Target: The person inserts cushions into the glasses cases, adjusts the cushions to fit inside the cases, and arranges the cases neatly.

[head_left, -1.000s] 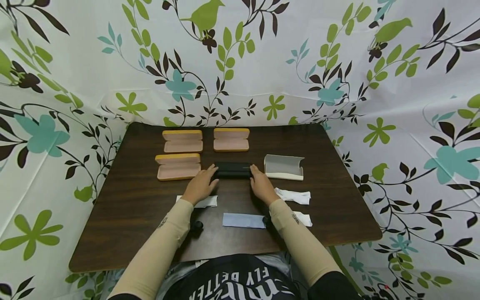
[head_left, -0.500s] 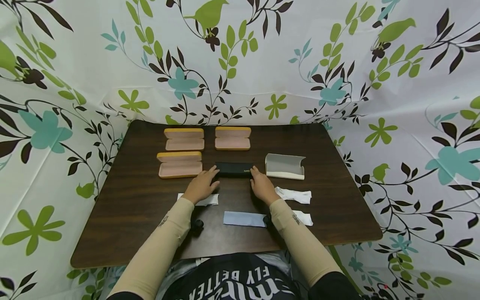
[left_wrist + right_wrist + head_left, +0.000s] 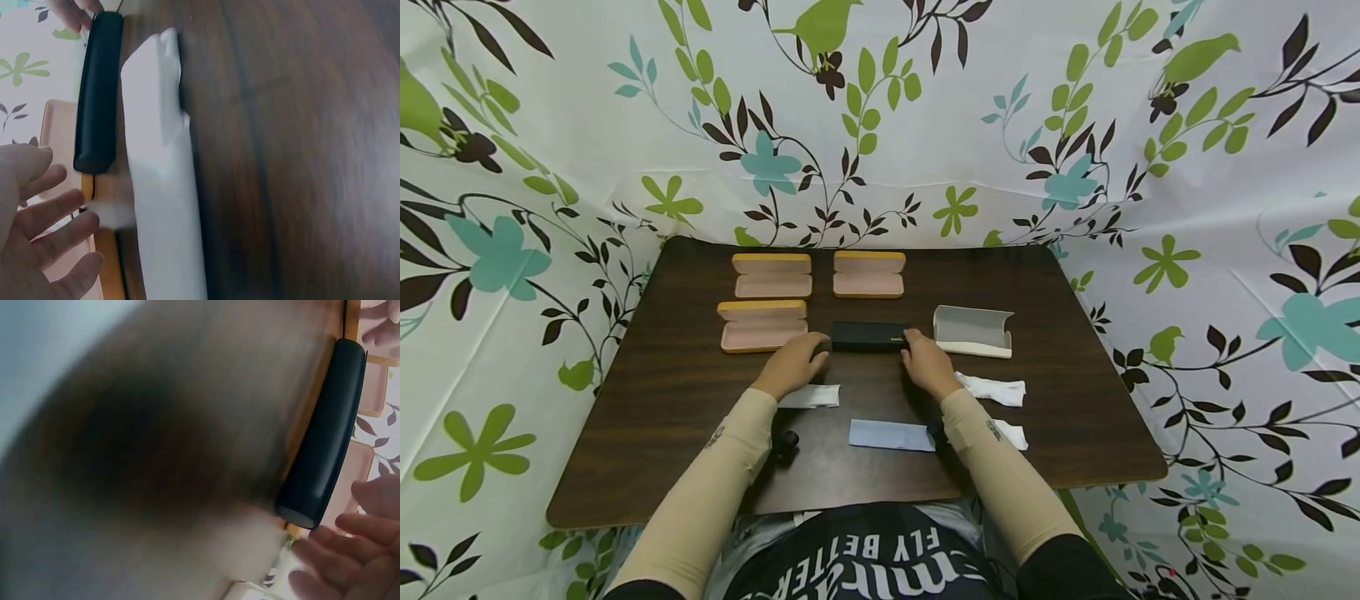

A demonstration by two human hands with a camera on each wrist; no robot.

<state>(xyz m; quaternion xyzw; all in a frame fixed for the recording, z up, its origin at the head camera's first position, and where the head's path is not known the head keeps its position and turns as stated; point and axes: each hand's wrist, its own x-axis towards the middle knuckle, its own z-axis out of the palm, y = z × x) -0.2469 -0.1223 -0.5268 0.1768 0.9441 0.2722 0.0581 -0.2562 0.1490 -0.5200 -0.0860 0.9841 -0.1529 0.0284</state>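
1. The left hand (image 3: 792, 364) is held empty with fingers parted, just off the left end of the closed black case (image 3: 870, 337).
2. The case is judged light, stiff and rather smooth, best gripped by its two ends; it is set on the table (image 3: 640, 417), between both hands.
3. The right hand (image 3: 928, 364) is seen loosely curved at the right end; whether contact is made cannot be told.

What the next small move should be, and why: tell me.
I'd probably draw the right hand back from the black case: the case looks shut and rests on the table, the left hand is apart from its left end, and the right hand's fingers are close at its right end.
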